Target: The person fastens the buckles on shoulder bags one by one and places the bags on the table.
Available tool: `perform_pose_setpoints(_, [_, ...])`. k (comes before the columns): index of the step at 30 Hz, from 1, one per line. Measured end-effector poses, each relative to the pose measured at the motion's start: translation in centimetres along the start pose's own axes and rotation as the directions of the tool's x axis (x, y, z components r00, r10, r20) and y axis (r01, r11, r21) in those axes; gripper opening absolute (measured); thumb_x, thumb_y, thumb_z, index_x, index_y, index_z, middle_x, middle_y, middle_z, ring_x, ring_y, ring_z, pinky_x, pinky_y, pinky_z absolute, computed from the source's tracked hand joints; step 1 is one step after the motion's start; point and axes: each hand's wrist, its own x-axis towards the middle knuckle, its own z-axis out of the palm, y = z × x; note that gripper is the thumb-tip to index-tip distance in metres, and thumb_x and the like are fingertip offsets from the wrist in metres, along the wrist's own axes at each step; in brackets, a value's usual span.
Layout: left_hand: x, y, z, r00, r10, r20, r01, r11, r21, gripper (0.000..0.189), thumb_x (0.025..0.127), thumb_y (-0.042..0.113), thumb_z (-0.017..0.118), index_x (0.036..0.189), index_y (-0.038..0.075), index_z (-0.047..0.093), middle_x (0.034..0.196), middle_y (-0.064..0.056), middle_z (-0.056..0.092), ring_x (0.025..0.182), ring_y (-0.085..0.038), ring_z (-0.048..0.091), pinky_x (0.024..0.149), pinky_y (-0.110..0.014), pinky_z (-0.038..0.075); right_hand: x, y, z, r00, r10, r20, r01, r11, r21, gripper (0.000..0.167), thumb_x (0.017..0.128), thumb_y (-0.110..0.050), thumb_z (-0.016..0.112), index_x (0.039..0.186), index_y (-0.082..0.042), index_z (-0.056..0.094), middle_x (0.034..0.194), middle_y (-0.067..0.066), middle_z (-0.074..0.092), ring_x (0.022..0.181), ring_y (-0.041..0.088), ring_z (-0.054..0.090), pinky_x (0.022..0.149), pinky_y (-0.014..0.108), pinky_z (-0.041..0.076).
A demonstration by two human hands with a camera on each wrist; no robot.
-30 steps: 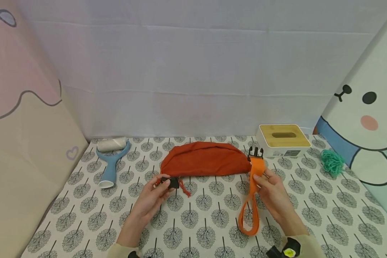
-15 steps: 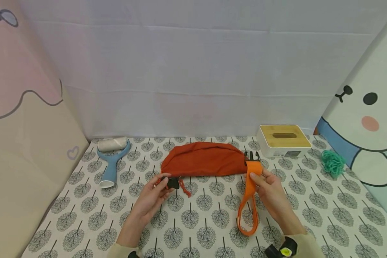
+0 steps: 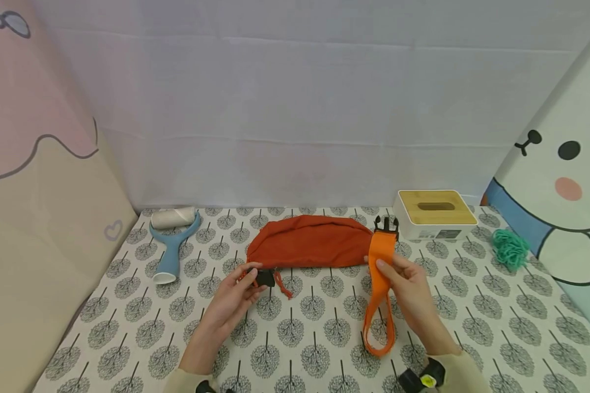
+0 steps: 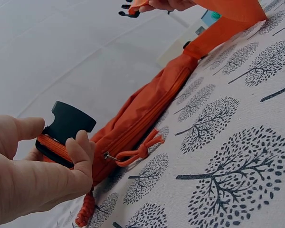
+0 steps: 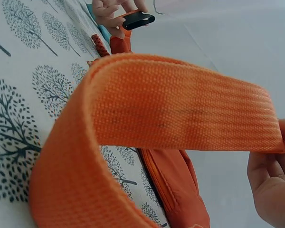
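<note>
An orange-red waist bag (image 3: 314,241) lies on the table with its zip side toward me. My left hand (image 3: 233,297) pinches the black socket half of its buckle (image 4: 72,122) between thumb and fingers, at the bag's left end. At the other end, my right hand (image 3: 410,289) grips the orange strap (image 3: 380,273) just below the black pronged buckle half (image 3: 386,226), whose prongs point up. Below that hand the strap hangs in a loop, which fills much of the right wrist view. A knotted red zip cord (image 4: 141,151) dangles near the left hand.
A blue-handled lint roller (image 3: 169,251) lies at the back left. Behind the right hand stands a white tissue box (image 3: 437,215) with a wooden lid. A bundle of green cord (image 3: 510,249) is farther right. Fabric walls close off the back and sides.
The right hand has shifted slightly left with the strap, and the pronged buckle half dipped, then rose again. The left hand keeps its hold on the socket half, almost still.
</note>
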Motion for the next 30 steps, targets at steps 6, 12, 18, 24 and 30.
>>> perform_pose_setpoints(6, [0.0, 0.1, 0.0, 1.0, 0.002, 0.009, -0.002, 1.0, 0.008, 0.022, 0.104, 0.013, 0.048, 0.124, 0.011, 0.057, 0.135, -0.018, 0.038, 0.098, -0.022, 0.06, 0.086, -0.028, 0.049, 0.2, 0.2, 0.4, 0.997, -0.082, 0.01, 0.083, 0.995, -0.061, 0.039, 0.101, -0.012, 0.054, 0.132, 0.01, 0.053, 0.11, -0.002, 0.072, 0.087, 0.011, 0.069, 0.076, 0.021, 0.055])
perform_pose_setpoints(12, [0.0, 0.1, 0.1, 1.0, 0.004, 0.006, -0.004, 1.0, 0.005, 0.023, 0.104, 0.012, 0.047, 0.124, 0.011, 0.057, 0.133, -0.017, 0.039, 0.095, -0.022, 0.058, 0.085, -0.027, 0.049, 0.3, 0.5, 0.9, 0.994, -0.099, 0.039, 0.101, 0.994, -0.046, 0.038, 0.102, -0.011, 0.05, 0.133, 0.013, 0.051, 0.11, -0.003, 0.072, 0.09, 0.009, 0.069, 0.077, 0.021, 0.055])
perform_pose_setpoints(18, [0.0, 0.0, 0.2, 1.0, 0.003, 0.001, -0.003, 1.0, -0.004, 0.026, 0.104, 0.013, 0.047, 0.128, 0.007, 0.055, 0.13, -0.018, 0.039, 0.092, -0.021, 0.057, 0.083, -0.026, 0.048, 0.4, 0.3, 1.4, 0.999, -0.01, 0.039, 0.007, 0.997, 0.073, 0.039, 0.104, -0.014, 0.048, 0.141, 0.0, 0.049, 0.107, 0.0, 0.072, 0.098, 0.011, 0.069, 0.084, 0.023, 0.054])
perform_pose_setpoints(24, [0.1, 0.0, 0.3, 1.0, 0.005, -0.01, -0.005, 1.0, -0.004, 0.023, 0.103, 0.015, 0.049, 0.124, 0.009, 0.056, 0.124, -0.015, 0.042, 0.092, -0.021, 0.057, 0.084, -0.028, 0.048, 0.4, -0.1, 1.5, 0.993, 0.096, 0.071, -0.107, 0.979, 0.171, 0.034, 0.104, -0.012, 0.046, 0.132, -0.025, 0.06, 0.119, -0.003, 0.06, 0.097, 0.013, 0.065, 0.087, 0.024, 0.053])
perform_pose_setpoints(30, [0.0, 0.0, 0.3, 1.0, 0.007, -0.003, -0.007, 1.0, -0.007, 0.021, 0.103, 0.015, 0.049, 0.122, 0.009, 0.057, 0.131, -0.018, 0.04, 0.095, -0.022, 0.058, 0.091, -0.032, 0.048, 0.6, -0.1, 1.1, 0.96, 0.082, 0.268, -0.164, 0.939, 0.302, 0.036, 0.103, -0.005, 0.041, 0.136, -0.005, 0.057, 0.136, 0.001, 0.052, 0.103, 0.011, 0.056, 0.087, 0.02, 0.049])
